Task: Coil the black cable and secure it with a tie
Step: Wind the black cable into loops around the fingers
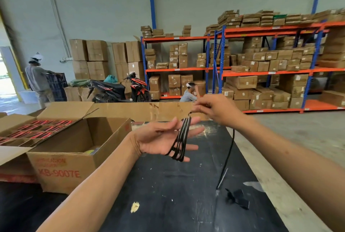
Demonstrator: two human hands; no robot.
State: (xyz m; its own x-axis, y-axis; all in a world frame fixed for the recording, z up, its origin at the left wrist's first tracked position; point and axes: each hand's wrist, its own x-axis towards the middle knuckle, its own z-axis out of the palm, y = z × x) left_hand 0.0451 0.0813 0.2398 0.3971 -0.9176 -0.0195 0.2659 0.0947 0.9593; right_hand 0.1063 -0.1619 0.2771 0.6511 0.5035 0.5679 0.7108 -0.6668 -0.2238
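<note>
Open carton: near left on the black table, flaps up, printed KB-9007E.
Left hand: palm up, fingers spread flat, several loops of the black cable wound across them.
Right hand: fingertips pinched on the cable just above the loops.
Cable tail: hangs right of the loops (free end blurred), down to the table.
Black scrap: near right, beside the tail's end.

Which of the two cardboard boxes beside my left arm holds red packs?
The far-left box; red packs fill it. The nearer box, printed KB-9007E, looks mostly empty.
</note>
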